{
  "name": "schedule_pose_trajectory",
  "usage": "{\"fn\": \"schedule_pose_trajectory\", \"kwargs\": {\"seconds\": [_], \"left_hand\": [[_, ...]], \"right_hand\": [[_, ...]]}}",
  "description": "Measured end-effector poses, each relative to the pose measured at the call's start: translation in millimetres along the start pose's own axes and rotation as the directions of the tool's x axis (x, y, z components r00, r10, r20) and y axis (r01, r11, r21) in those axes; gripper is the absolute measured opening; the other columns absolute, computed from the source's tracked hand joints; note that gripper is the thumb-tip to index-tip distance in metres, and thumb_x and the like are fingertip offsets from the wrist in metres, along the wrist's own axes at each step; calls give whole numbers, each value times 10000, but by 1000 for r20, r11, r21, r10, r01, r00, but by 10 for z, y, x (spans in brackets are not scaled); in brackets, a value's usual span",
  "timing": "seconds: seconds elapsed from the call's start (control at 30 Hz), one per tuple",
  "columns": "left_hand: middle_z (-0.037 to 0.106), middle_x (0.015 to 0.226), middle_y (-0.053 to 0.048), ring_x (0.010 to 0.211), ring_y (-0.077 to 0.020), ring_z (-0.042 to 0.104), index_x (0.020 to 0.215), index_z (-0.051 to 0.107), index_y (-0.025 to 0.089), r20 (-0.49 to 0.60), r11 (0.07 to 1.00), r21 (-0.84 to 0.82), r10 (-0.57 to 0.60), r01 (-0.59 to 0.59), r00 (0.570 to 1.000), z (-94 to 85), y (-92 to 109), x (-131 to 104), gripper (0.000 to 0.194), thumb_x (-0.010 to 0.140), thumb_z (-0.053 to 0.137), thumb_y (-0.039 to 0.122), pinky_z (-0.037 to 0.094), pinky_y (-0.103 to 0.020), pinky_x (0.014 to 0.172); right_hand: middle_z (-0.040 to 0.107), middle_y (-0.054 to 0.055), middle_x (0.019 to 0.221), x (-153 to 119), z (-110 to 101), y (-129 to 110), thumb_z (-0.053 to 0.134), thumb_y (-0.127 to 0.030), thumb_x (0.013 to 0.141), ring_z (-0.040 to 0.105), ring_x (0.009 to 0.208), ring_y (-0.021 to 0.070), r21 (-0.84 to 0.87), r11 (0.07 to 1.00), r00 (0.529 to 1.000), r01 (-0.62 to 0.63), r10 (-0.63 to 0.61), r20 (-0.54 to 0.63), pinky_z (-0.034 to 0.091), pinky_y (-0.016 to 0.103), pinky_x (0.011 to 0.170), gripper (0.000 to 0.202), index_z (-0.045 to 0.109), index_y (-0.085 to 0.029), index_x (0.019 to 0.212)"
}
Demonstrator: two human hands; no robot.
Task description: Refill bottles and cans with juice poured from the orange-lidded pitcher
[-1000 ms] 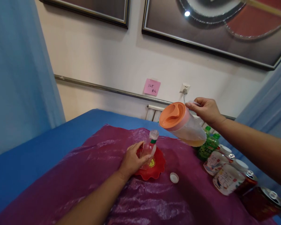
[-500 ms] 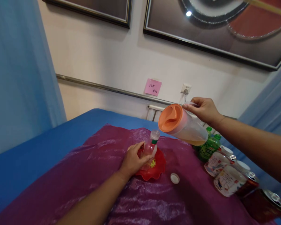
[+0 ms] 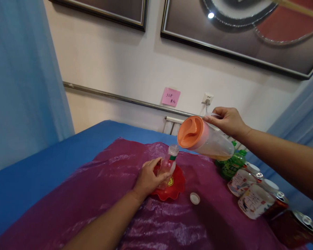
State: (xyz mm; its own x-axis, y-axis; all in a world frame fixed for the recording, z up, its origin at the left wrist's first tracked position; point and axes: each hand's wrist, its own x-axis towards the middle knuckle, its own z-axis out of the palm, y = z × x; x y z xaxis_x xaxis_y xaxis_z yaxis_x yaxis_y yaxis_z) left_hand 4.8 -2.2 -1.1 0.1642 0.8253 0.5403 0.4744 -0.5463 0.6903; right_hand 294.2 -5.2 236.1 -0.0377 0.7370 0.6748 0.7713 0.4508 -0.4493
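Observation:
My left hand is wrapped round a clear bottle with a green band below its uncapped mouth. The bottle stands in a red wavy-edged dish. In my right hand is the handle of a translucent pitcher with an orange lid. It is tilted with the lid toward the bottle's mouth, and some pale brownish liquid lies along its lower side. Whether any liquid runs into the bottle I cannot tell. A white cap lies on the purple sheet to the right of the dish.
Green bottles, lidded jars with printed labels and dark red cans line the right side. Purple plastic covers the blue surface. Behind are a wall rail, a pink note and a socket.
The pitcher is tipped slightly further, its base a little higher and more to the right. My left hand and the bottle keep their place.

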Motion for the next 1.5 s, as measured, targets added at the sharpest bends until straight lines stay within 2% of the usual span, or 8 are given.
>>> {"fn": "schedule_pose_trajectory", "kwargs": {"seconds": [0.27,0.43,0.7,1.0,1.2,1.5], "left_hand": [[754,1202,-85,1112,-311,689,1212,680,249,-1,1000,-4,21,-21,1000,15,-11,-6,579,682,844,416,523,-490,992],[753,1201,-85,1110,-313,691,1211,677,251,1,999,-18,26,-26,1000,10,8,-6,576,689,841,433,523,-492,989],[752,1200,-91,1106,-313,691,1203,676,237,14,999,-19,38,-37,999,4,29,-7,568,711,826,479,521,-485,984],[752,1194,-99,1097,-316,693,1211,674,229,20,999,-14,40,-40,999,7,14,-5,586,720,818,515,522,-487,975],[752,1195,-104,1098,-311,693,1212,671,208,29,999,-10,42,-42,999,-5,20,-4,589,717,834,484,516,-473,975],[757,1177,-98,1075,-305,699,1177,676,212,35,999,-9,51,-50,998,-13,65,10,542,730,823,480,518,-469,960]], "right_hand": [[341,-44,508,33,-26,-34,776,-729,652,288,500,110,-23,999,1000,24,-24,8,216,288,461,578,501,-242,504],[327,-44,497,41,-21,-65,790,-705,651,277,505,112,-19,999,999,39,-39,18,208,287,462,594,455,-245,480],[332,-41,498,51,-31,-102,791,-696,652,281,514,116,-23,999,999,44,-43,26,213,287,469,576,470,-247,487],[325,-42,513,43,-58,-121,749,-766,651,284,495,109,-50,998,999,37,-36,29,219,288,460,618,451,-246,500],[331,-42,536,17,-110,-180,741,-723,704,296,511,115,-90,996,998,24,-18,62,240,296,476,596,433,-246,522],[330,-37,538,7,-122,-204,728,-747,704,295,520,121,-95,995,998,18,-12,62,236,305,489,615,418,-247,526]]}}
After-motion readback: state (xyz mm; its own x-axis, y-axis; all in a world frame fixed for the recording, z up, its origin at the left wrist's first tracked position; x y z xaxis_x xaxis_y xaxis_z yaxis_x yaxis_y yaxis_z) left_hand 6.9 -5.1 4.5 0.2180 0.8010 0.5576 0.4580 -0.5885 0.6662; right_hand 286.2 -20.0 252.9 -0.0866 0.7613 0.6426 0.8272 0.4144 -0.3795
